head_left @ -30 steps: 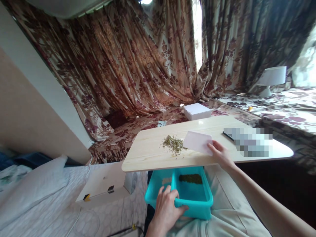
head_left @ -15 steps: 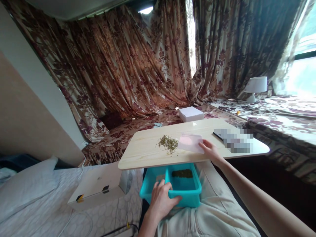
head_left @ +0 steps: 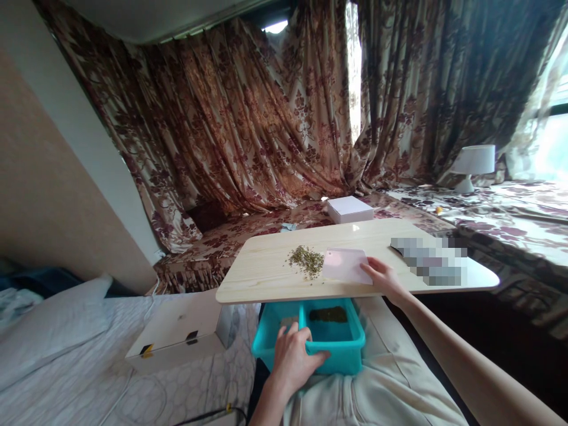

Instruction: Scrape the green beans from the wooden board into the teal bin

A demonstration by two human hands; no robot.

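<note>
Head view: the work looks partway along, to judge by how things lie. A loose heap of small green-brown granules [head_left: 305, 260] lies ungathered at your twelve o'clock on the pale wood-grain, round-cornered counter [head_left: 255, 269]; that much appears left. Nearer you, a dark green mass [head_left: 328, 314] already sits in the right compartment of the teal, two-part plastic bin [head_left: 341, 361], with a small beige patch [head_left: 289, 321] in the left one.

The heap is dense in the middle, with stray grains thinning around it. At its three o'clock is a thin, pale pinkish rectangular sheet [head_left: 344, 267], touching or just beside it; you cannot tell which. Your right hand [head_left: 385, 277] pinches the sheet's right edge; your left hand [head_left: 293, 354] grips the bin's near rim, thumb spread.
</note>
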